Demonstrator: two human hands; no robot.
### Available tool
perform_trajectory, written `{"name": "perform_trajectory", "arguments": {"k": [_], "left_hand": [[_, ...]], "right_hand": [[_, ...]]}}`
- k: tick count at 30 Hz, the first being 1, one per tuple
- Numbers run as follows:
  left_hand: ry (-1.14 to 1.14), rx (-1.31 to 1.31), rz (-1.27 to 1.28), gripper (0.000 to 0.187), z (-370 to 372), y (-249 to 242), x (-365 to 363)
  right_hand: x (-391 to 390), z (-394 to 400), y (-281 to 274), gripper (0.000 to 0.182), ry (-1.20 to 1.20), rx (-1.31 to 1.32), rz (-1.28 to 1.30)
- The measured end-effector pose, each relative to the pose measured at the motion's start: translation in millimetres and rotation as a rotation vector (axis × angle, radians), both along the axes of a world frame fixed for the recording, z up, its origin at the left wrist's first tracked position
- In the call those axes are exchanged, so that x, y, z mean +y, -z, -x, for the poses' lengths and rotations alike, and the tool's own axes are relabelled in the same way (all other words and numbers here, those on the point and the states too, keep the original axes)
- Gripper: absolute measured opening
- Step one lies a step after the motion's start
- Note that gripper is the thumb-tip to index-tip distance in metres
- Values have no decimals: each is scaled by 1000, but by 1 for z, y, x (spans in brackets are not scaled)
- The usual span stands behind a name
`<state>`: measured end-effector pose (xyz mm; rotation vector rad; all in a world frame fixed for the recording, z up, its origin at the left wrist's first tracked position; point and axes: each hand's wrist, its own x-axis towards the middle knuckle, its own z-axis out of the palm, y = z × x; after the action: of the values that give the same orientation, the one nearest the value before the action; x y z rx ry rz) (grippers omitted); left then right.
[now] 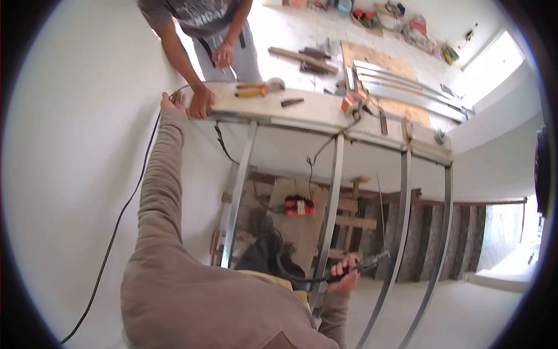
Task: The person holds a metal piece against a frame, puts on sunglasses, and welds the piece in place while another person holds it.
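Note:
My right hand [344,273] is wrapped round a welding electrode holder [369,263], and a thin welding rod [382,209] rises from its jaw. The holder's black cable runs left from my hand past my waist. It is held low, among the upright metal studs [337,180] of a frame. My left hand [173,101] reaches up to the wall at the left end of the ledge [314,110], fingers apart, beside the frame's top rail [279,122]. A black cable [125,209] hangs down the wall from beside that hand. Close by, a co-worker's hand [201,102] presses on the rail's end.
On the ledge lie orange-handled pliers [251,90], a red-and-white tool [353,104] and small tools. Below, a red-and-black box [299,205] sits on a wooden plank [285,189] beside stairs [436,238]. Metal profiles [407,90] lie on the floor beyond.

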<state>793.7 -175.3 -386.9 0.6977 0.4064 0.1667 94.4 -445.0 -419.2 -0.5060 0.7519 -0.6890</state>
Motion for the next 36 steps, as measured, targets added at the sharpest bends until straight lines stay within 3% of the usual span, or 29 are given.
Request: {"name": "perform_trajectory", "arguments": {"k": [1, 3, 6, 8, 10, 12, 13, 14, 15, 16, 18, 21, 23, 24, 27, 30, 31, 34, 36], "left_hand": [[100, -30, -34, 44, -7, 22, 9], [266, 85, 180, 47, 8, 44, 8], [318, 80, 176, 33, 100, 22, -62], [446, -86, 84, 17, 161, 69, -99], [509, 84, -21, 6, 252, 101, -162], [570, 193, -325, 9, 312, 191, -194], [542, 266, -398, 13, 342, 308, -193], [696, 365, -307, 10, 375, 368, -180], [813, 442, -505, 10, 407, 420, -176], [965, 489, -897, 12, 434, 469, -171], [1129, 495, -1445, 19, 466, 538, -173], [1149, 398, -1616, 19, 492, 597, -181], [1305, -47, -1635, 16, 504, 641, -212], [1353, -281, -1639, 15, 501, 661, -229], [1608, -877, -1864, 19, 479, 635, -292], [1736, -1179, -2116, 19, 524, 775, -346], [1706, -1243, -2403, 26, 510, 734, -345], [1850, -1428, -2232, 34, 494, 735, -356], [1973, -1214, -2257, 41, 515, 776, -369]], "right_hand": [[0, -3, 6, 11, 13, -26, -58], [0, -4, 12, 9, 81, -9, -160], [-1, -12, 24, 13, 123, 76, -232], [2, -15, 36, 12, 130, 130, -229], [2, -16, 51, 10, 131, 135, -239], [-1, -21, 56, 5, 137, 118, -196], [-2, -21, 56, 4, 154, 152, -170], [0, -20, 57, 2, 178, 183, -138], [1, -15, 60, 2, 183, 197, -109], [4, -10, 64, 3, 190, 208, -78], [10, -12, 61, 4, 244, 246, -43], [18, -5, 61, 6, 288, 291, -39], [15, -7, 61, 8, 256, 291, -38], [21, -55, 35, 15, 298, 489, -69], [14, -11, 51, 21, 93, 213, -98], [3, -14, 64, 21, 35, 197, -86], [1, -19, 67, 21, 57, 232, -77], [-1, -28, 76, 21, 112, 295, -66], [-2, -30, 81, 20, 130, 310, -62]]}}
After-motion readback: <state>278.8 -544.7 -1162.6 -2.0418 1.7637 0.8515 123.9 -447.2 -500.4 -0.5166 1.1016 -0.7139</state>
